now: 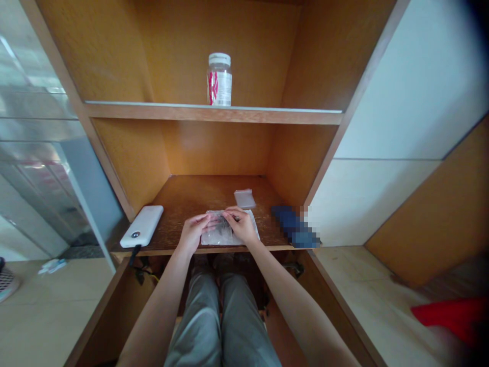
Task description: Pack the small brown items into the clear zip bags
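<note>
A clear plastic bag (218, 236) lies at the front of the brown cabinet shelf, with a pale flat sheet or packet partly under it on the right. My left hand (193, 230) has its fingertips closed on the bag's upper left part. From the other side, my right hand (240, 225) pinches the bag near its upper edge, thumb and fingers together. Something small and dark shows by the right fingertips, too unclear to name. Just behind that hand lies a small clear zip bag (244, 199), flat on the wood.
A white power bank (143, 227) with a black cable lies at the left edge. To the right is a blurred dark blue object (294, 227). A white-capped bottle (219, 81) stands on the upper shelf (153, 110). Open cabinet doors flank my legs below.
</note>
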Demonstrator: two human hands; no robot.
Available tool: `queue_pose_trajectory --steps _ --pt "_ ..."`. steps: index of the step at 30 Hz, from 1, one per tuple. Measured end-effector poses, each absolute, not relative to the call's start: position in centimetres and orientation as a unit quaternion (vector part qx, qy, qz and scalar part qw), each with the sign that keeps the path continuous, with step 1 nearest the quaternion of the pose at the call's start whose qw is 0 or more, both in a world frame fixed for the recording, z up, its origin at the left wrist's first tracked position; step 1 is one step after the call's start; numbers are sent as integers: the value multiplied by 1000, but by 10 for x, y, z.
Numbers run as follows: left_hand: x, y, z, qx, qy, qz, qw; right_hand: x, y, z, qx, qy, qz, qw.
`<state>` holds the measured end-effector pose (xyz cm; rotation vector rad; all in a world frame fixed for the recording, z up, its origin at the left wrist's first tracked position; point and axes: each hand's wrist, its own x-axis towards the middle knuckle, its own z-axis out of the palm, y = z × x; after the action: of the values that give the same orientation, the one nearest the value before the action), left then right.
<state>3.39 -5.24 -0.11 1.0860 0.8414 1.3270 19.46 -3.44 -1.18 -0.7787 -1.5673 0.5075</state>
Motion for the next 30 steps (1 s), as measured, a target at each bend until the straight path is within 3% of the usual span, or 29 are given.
queue_pose_trajectory --steps 9,16,23,30 --pt "33 -52 -1 445 351 590 575 195 -38 -7 -320 -694 240 598" --pt "33 -47 -4 407 362 613 572 197 -38 -9 -314 -604 324 657" --pt "33 -49 0 413 364 603 577 198 -42 -6 -336 -641 328 607" --pt "33 -50 0 416 356 620 562 207 -25 -2 -354 -493 312 731"
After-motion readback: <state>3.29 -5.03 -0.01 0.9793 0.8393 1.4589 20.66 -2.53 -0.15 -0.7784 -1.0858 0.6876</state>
